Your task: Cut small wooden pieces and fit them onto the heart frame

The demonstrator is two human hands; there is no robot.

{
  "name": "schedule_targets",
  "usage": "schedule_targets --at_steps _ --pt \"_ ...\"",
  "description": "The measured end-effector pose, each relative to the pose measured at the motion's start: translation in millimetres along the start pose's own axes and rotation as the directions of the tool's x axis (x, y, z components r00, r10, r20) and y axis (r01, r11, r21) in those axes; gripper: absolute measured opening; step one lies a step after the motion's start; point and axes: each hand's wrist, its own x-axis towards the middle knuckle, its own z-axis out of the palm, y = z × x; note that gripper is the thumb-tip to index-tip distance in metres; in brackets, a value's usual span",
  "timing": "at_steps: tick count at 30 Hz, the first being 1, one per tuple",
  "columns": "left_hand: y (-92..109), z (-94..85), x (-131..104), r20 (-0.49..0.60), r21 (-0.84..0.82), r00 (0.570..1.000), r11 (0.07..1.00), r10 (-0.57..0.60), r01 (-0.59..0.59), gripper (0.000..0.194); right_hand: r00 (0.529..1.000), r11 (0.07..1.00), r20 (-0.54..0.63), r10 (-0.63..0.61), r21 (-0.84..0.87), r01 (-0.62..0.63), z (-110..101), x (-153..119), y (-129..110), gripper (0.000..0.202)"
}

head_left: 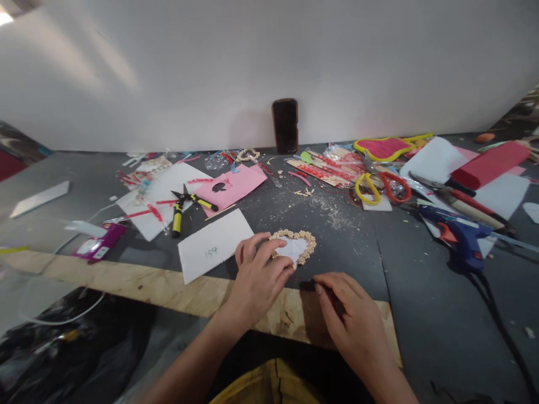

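Observation:
A small heart-shaped piece [310,241] lies on the dark tabletop, its white paper middle edged with little pale wooden bits. My left hand [261,269] grips its left side, the fingers bent over the border and the thumb at the lower edge. Beside that wrist is a white card [213,247] with handwritten marks. Near the table's front edge, to the right of the heart, my right hand [353,314] is closed with thumb and forefinger together. Whatever may be between those fingertips is too small to make out.
Black-and-yellow pliers [177,216] and pink paper [238,185] lie left. A phone [285,126] leans on the wall. Right are yellow- and red-handled scissors [368,189], a blue glue gun [457,233] with its cord, and red-handled pliers [475,205]. Wood crumbs [328,213] litter the middle.

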Motion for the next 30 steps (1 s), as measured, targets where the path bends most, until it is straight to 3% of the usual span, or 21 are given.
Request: schedule_targets --at_steps 16,23,30 --pt "-1 4.2 9 0.041 -0.029 0.994 0.994 -0.105 0.106 0.011 1.000 1.000 0.023 -0.008 0.010 0.008 0 0 1 0.015" --pt "-4 1.5 9 0.014 -0.027 0.995 0.995 -0.095 0.095 0.011 1.000 1.000 0.011 -0.003 -0.004 0.003 0 -1 2 0.015" --pt "-21 0.1 7 0.013 -0.044 0.999 0.998 -0.037 0.038 0.017 0.999 0.994 0.038 -0.011 -0.104 0.015 -3 7 -3 0.020"
